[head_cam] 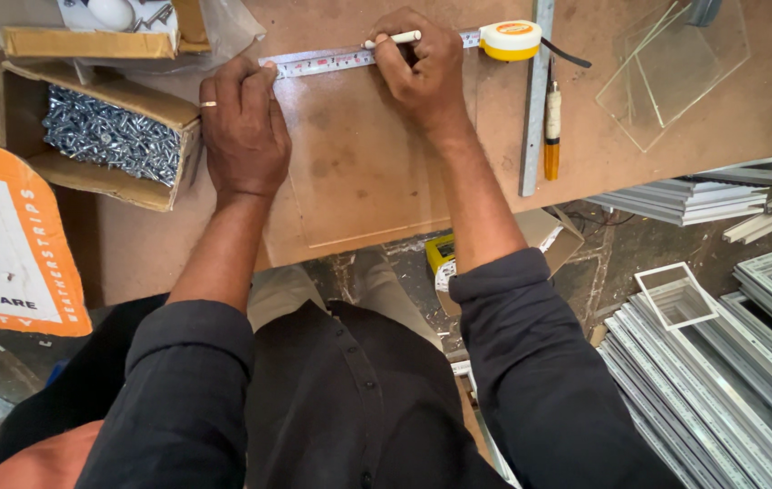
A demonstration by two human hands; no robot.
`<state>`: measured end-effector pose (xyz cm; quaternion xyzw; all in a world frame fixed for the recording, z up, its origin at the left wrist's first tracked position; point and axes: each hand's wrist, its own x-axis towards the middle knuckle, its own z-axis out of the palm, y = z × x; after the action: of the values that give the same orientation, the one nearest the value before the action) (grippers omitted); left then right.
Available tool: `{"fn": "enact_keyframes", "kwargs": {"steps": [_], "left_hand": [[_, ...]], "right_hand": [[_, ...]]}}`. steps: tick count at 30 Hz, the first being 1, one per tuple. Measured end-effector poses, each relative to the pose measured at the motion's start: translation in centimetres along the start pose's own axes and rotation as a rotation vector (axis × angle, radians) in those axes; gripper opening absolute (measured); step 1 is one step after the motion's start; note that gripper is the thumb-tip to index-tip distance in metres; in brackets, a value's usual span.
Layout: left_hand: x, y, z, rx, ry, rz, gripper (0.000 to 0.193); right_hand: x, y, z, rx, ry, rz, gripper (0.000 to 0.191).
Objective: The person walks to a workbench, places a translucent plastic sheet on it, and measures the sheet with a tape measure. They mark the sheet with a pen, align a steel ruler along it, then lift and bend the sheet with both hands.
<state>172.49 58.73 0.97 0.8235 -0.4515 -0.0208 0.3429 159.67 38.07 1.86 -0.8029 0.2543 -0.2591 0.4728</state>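
Head view, looking down on a brown hardboard workbench (359, 172)

Landmark: the clear glass sheet (350, 181) lying flat on the bench, its edges faintly visible

- White steel tape blade (331, 62) stretched along the far edge of the glass sheet, running to a yellow and white round tape case (510, 40) just past the sheet's far right corner
- Left hand (243, 127) rests palm down at the sheet's far left corner — fingers extended and pressing the blade's free end flat; a ring shows on one finger
- Right hand (417, 68) sits at the sheet's far edge, right of centre, fingers curled tight around a slim white marker pen (392, 39) whose tip points left over the blade
- Long grey metal straightedge (535, 100) lies just right of the sheet, roughly parallel to its right edge
- Orange-handled tool (551, 122) beside the straightedge, further right — kind not readable
- Stacked clear glass offcuts (676, 68) well to the right of the sheet
- Open cardboard box of silver screws (114, 136) just left of the sheet
- Grey aluminium frame sections (730, 362) stacked below the bench, near-right of the sheet
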Motion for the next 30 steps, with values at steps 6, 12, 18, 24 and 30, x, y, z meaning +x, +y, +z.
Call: {"fn": "enact_keyframes", "kwargs": {"steps": [6,12,18,24,30], "left_hand": [[0.0,-0.2,0.1,-0.002,-0.003,0.001,0.021],[0.0,-0.1,0.0,0.008,-0.003,0.003,0.021],[0.0,0.0,0.0,0.012,0.004,-0.007,0.02],[0.0,0.1,0.0,0.027,-0.001,-0.012,0.019],[0.2,0.0,0.0,-0.009,-0.01,-0.012,0.022]], "right_hand": [[0.1,0.2,0.0,-0.025,0.002,-0.022,0.007],[0.0,0.3,0.0,-0.006,-0.002,-0.007,0.007],[-0.1,0.8,0.0,-0.047,-0.002,0.008,0.006],[-0.5,1.5,0.6,0.286,0.06,0.238,0.014],[-1.2,0.2,-3.3,0.228,0.196,0.12,0.023]]}}
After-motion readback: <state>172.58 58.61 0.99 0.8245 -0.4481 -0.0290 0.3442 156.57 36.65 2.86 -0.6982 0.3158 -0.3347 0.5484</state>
